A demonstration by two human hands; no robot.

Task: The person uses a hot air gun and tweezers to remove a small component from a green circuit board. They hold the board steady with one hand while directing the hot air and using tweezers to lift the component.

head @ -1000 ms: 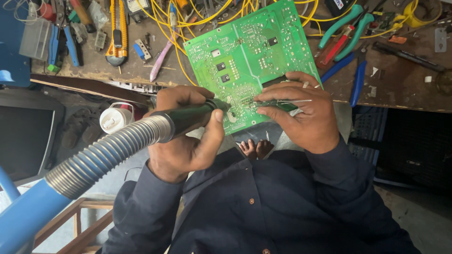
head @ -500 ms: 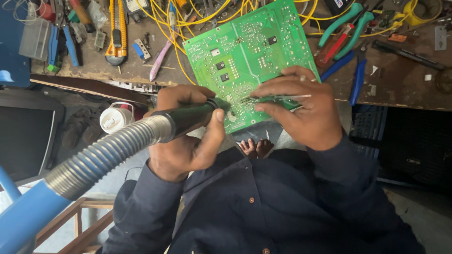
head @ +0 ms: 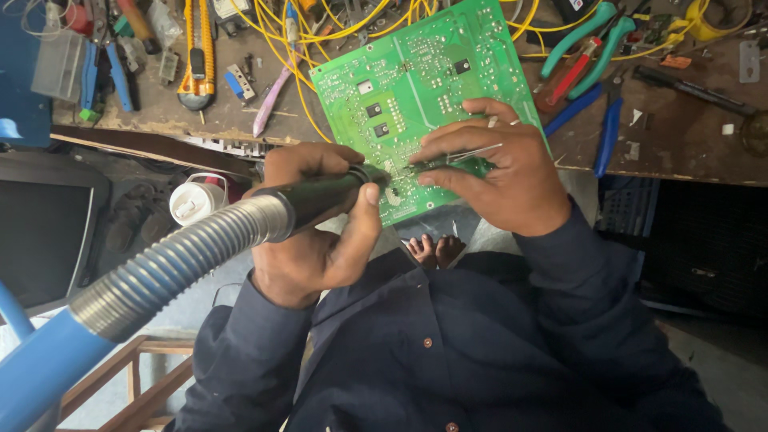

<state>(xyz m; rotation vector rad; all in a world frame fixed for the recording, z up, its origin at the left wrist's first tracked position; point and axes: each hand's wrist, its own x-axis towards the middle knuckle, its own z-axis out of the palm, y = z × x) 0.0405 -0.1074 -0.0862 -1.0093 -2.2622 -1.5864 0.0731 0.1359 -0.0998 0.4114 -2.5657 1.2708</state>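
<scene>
Left hand [head: 316,232] wrapped tight around black tool [head: 320,196] with bumpy grey hose [head: 168,272]; right hand [head: 496,172] pinching thin shiny tweezers [head: 460,156] over flat green board [head: 416,88].

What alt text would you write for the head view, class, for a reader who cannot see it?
Over a green circuit board on a cluttered workbench, the left hand holds a dark hot-air handpiece on a ribbed hose, while the right hand holds thin tweezers to the board.

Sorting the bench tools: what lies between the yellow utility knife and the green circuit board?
In the head view, a small blue part, a pink-handled tool and yellow wires lie between the knife and the board.
</scene>
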